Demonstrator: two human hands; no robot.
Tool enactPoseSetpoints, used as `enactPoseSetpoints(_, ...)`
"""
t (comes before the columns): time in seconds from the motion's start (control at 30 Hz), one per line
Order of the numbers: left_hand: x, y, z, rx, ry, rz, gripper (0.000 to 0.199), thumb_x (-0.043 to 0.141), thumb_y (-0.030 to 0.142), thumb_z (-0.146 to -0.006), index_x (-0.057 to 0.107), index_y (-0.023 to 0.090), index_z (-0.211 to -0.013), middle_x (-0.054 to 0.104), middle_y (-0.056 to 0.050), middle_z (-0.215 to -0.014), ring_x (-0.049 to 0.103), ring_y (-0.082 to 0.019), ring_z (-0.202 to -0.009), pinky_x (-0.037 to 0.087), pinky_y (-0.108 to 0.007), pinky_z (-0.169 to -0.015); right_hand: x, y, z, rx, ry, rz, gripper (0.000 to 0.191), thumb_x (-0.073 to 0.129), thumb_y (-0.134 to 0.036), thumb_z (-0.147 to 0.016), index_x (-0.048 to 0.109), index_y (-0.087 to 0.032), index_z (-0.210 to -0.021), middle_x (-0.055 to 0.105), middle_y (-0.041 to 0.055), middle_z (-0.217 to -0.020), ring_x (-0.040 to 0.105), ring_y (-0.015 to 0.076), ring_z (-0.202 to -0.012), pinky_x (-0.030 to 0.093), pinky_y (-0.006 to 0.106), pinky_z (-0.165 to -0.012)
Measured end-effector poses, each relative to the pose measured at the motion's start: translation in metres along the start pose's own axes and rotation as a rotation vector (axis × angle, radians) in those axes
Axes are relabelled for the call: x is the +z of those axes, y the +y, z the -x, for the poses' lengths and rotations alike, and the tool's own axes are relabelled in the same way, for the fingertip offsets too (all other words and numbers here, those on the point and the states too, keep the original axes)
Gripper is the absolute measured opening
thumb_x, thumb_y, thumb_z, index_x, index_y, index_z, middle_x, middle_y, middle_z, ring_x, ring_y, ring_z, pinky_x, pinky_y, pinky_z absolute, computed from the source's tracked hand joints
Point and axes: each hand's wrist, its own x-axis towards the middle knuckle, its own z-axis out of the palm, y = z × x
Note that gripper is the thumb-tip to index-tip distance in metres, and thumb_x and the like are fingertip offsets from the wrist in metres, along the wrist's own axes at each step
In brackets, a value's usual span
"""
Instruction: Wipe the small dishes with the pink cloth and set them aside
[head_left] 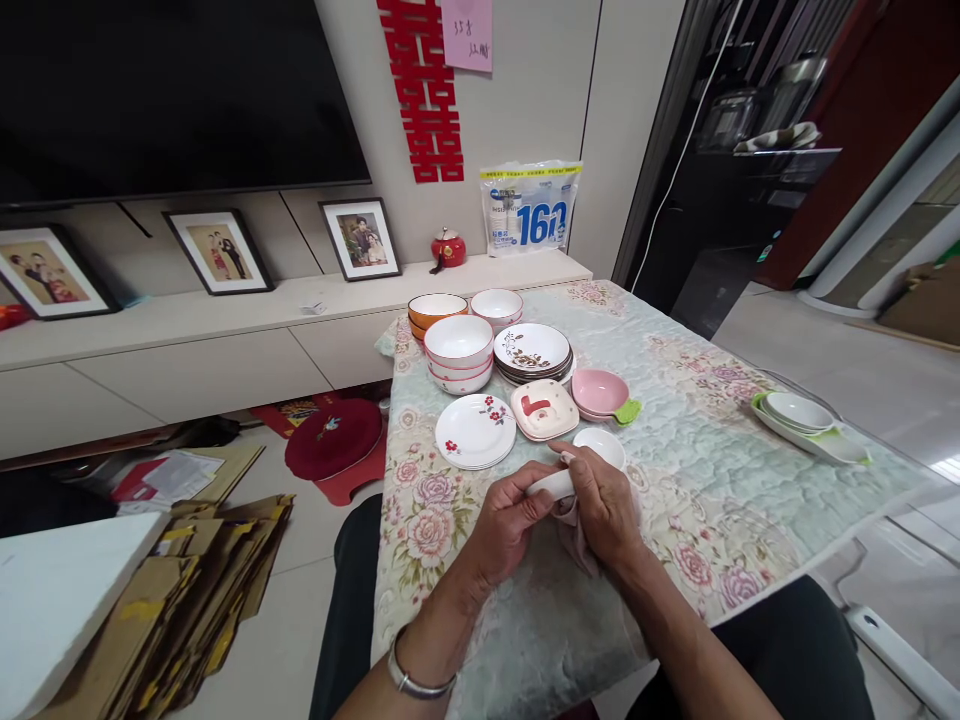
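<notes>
Floor, far left: a white foam board (71,600) lies beside flattened cardboard (217,590).
Stool: a dark red cushion (334,440) tops it, left of the table.
Orange bowls: a stack (437,305) at the back left of the table (697,450), which wears a floral cover.
Red-rimmed bowls: a white stack (459,345) just in front of the orange ones.
Flowered plates: a low white pile (474,435) nearer the person, beyond the left hand.
Left hand: the hand (510,525) is partly closed, thumb and bent fingers pinching the left end of a white dish; a silver bangle (420,682) circles the wrist.
Brown-patterned plates: a stack (532,350) right of the red-rimmed bowls.
Square dishes: cream with a red figure (545,408), just beyond the hands.
White dish: it (550,487) is held tilted above the table between the two hands, its right part covered by the right fingers.
Cloth: a pale pinkish one (577,540) hangs beneath the right hand.
Right hand: the hand (606,505) is curled over the cloth and the dish's right side; fingertips partly hidden.
Small white bowl: it (602,445) sits just beyond the right hand.
Pink bowls: nested (602,390), green handle pointing right.
Oval dish: it (825,448) carries white bowls (799,410), well apart at the right.
</notes>
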Motion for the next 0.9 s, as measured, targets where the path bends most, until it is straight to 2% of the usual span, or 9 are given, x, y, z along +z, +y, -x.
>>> enactPoseSetpoints(0.17, 0.0052, 0.0003, -0.0017, -0.053, 0.034, 0.162, 0.027, 0.075, 0.03, -0.078, 0.075, 0.013, -0.098, 0.065, -0.007, -0.087, 0.053, -0.018, -0.084, 0.039, -0.029, -0.079, 0.001, -0.0004, -0.0014, -0.02, 0.031, 0.062, 0.043, 0.027, -0.032, -0.104, 0.066, -0.017, -0.115, 0.072, 0.0101, -0.096, 0.066, 0.0217, -0.085, 0.054, 0.035, -0.074)
enactPoseSetpoints(0.37, 0.0067, -0.0019, -0.0022, -0.116, 0.091, 0.154, 0.02, 0.074, 0.03, -0.08, 0.074, 0.012, -0.089, 0.061, -0.003, -0.074, 0.049, -0.013, -0.07, 0.038, -0.027, -0.07, 0.0068, -0.0044, 0.0052, -0.162, -0.018, 0.241, 0.041, 0.036, -0.032, -0.102, 0.055, -0.015, -0.134, 0.064, 0.0158, -0.115, 0.064, 0.0236, -0.101, 0.055, 0.034, -0.078)
enactPoseSetpoints(0.43, 0.006, -0.0022, -0.0017, -0.11, 0.081, 0.151, 0.02, 0.074, 0.03, -0.08, 0.074, 0.012, -0.089, 0.061, -0.003, -0.075, 0.05, -0.013, -0.07, 0.039, -0.027, -0.071, 0.0069, -0.0045, 0.0052, -0.158, -0.025, 0.213, 0.04, 0.035, -0.031, -0.102, 0.054, -0.016, -0.134, 0.065, 0.0142, -0.111, 0.064, 0.0225, -0.098, 0.054, 0.034, -0.077)
enactPoseSetpoints(0.5, 0.0049, -0.0019, -0.0012, -0.094, 0.075, 0.161, 0.022, 0.076, 0.029, -0.078, 0.074, 0.011, -0.091, 0.063, -0.004, -0.078, 0.053, -0.014, -0.073, 0.041, -0.028, -0.075, 0.0058, -0.0027, 0.0034, -0.103, -0.008, 0.152, 0.038, 0.032, -0.031, -0.103, 0.059, -0.017, -0.127, 0.067, 0.0111, -0.1, 0.064, 0.0216, -0.091, 0.053, 0.035, -0.076)
enactPoseSetpoints(0.6, 0.003, -0.0013, -0.001, -0.103, 0.129, 0.195, 0.025, 0.08, 0.028, -0.073, 0.073, 0.012, -0.09, 0.067, -0.005, -0.082, 0.057, -0.015, -0.078, 0.043, -0.027, -0.076, 0.0038, 0.0005, -0.0006, 0.016, 0.042, 0.072, 0.037, 0.032, -0.033, -0.104, 0.067, -0.019, -0.106, 0.066, 0.0066, -0.087, 0.062, 0.02, -0.082, 0.05, 0.033, -0.072)
enactPoseSetpoints(0.7, 0.0019, -0.0008, -0.002, -0.117, 0.205, 0.25, 0.026, 0.083, 0.028, -0.069, 0.071, 0.013, -0.086, 0.068, -0.005, -0.082, 0.059, -0.016, -0.078, 0.046, -0.028, -0.074, 0.0033, 0.0005, -0.0028, 0.08, 0.055, 0.05, 0.035, 0.039, -0.036, -0.102, 0.064, -0.019, -0.084, 0.062, 0.0034, -0.077, 0.058, 0.0173, -0.071, 0.045, 0.03, -0.064)
enactPoseSetpoints(0.8, 0.0022, -0.0005, -0.0036, -0.103, 0.253, 0.276, 0.028, 0.083, 0.028, -0.069, 0.07, 0.013, -0.088, 0.068, -0.005, -0.083, 0.061, -0.016, -0.078, 0.048, -0.029, -0.073, 0.0041, -0.0026, -0.0019, 0.05, 0.063, 0.059, 0.032, 0.045, -0.034, -0.1, 0.058, -0.019, -0.075, 0.057, 0.0012, -0.072, 0.053, 0.015, -0.065, 0.04, 0.028, -0.06)
enactPoseSetpoints(0.9, 0.0027, -0.0012, -0.0047, -0.106, 0.293, 0.291, 0.035, 0.083, 0.03, -0.07, 0.069, 0.015, -0.099, 0.069, -0.005, -0.092, 0.062, -0.017, -0.082, 0.049, -0.03, -0.073, 0.0056, -0.0053, 0.0005, -0.046, 0.063, 0.07, 0.027, 0.049, -0.031, -0.099, 0.059, -0.019, -0.077, 0.056, 0.0008, -0.071, 0.052, 0.0144, -0.065, 0.039, 0.027, -0.06)
